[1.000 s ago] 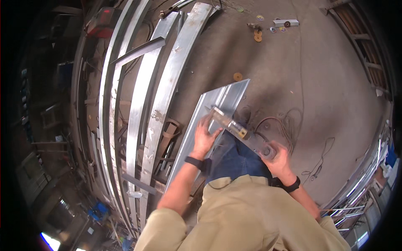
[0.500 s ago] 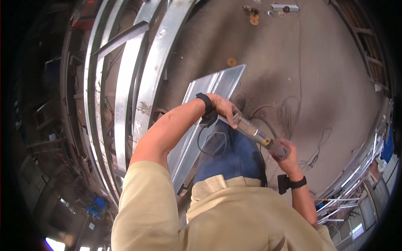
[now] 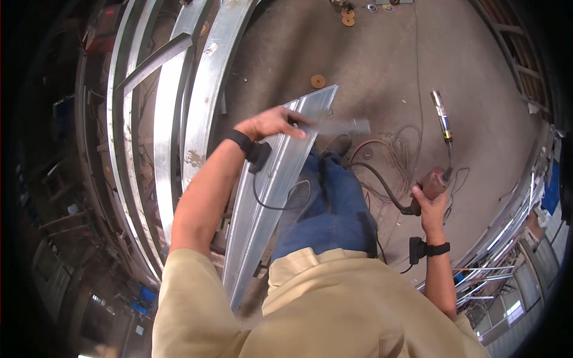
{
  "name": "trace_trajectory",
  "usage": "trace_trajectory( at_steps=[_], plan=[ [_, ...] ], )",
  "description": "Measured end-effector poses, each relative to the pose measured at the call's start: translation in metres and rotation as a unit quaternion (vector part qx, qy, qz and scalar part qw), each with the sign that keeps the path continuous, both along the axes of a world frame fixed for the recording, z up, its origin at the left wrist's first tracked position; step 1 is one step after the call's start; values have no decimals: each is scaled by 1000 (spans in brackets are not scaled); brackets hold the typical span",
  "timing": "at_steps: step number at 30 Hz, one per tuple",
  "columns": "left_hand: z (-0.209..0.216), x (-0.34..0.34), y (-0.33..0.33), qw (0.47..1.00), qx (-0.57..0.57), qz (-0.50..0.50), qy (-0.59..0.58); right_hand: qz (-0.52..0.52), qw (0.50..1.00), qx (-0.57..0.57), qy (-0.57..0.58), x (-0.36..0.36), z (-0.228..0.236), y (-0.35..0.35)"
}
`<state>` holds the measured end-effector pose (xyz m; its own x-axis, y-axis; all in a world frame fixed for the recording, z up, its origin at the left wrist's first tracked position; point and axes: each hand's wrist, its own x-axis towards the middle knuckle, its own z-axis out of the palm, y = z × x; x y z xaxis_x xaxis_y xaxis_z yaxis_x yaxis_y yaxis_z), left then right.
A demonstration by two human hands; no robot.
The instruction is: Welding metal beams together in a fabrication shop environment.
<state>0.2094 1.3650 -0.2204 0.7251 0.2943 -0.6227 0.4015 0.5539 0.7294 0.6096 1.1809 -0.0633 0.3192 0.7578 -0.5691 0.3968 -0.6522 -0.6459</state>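
Note:
My right hand [image 3: 431,206] is closed around the dark red handle of a torch-like tool [image 3: 443,119]. Its silver barrel points away from me, joined by a thin dark neck, and a black hose runs from the handle's rear. My left hand [image 3: 277,123] is above a long shiny metal profile [image 3: 280,161] with an angled far end. A grey, flat strip [image 3: 346,126], smeared by motion, sticks out to the right from between the left thumb and fingers. Whether that hand also touches the profile I cannot tell.
Several long silver beams [image 3: 206,89] stand at the left, with a short angle piece [image 3: 158,62] lying across them. Coiled hoses and cables [image 3: 397,155] lie on the floor beyond my legs. An orange disc [image 3: 318,81] lies farther off. Metal bars [image 3: 495,274] are stacked at the right.
My hands have moved apart. The right hand swung the tool outward to the right, its barrel now pointing away. The left hand moved left and farther away, over the profile, with the grey strip.

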Motion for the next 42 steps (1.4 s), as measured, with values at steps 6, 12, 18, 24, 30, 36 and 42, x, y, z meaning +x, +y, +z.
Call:
trace_trajectory(
  at_steps=[6,12,18,24,30,36,42],
  plan=[
    [-61,-34,63,982,68,114,135,-70,994,-48,-68,2,-26,-41],
    [-108,-4,56,988,57,55,133,-40,992,-108,-48,-12,-49,-88],
    [-126,7,43,988,3,81,133,-44,986,-158,-34,-24,-54,-104],
    [-120,7,35,981,59,68,173,-57,981,-185,-27,-29,-58,-95],
    [-120,7,35,980,101,62,158,-41,983,-177,-8,-34,-66,-89],
    [-123,31,16,966,150,114,180,-1,987,-161,-4,-29,-68,-90],
    [-106,29,9,950,147,93,261,23,986,-166,3,-38,-70,-74]
  ],
)
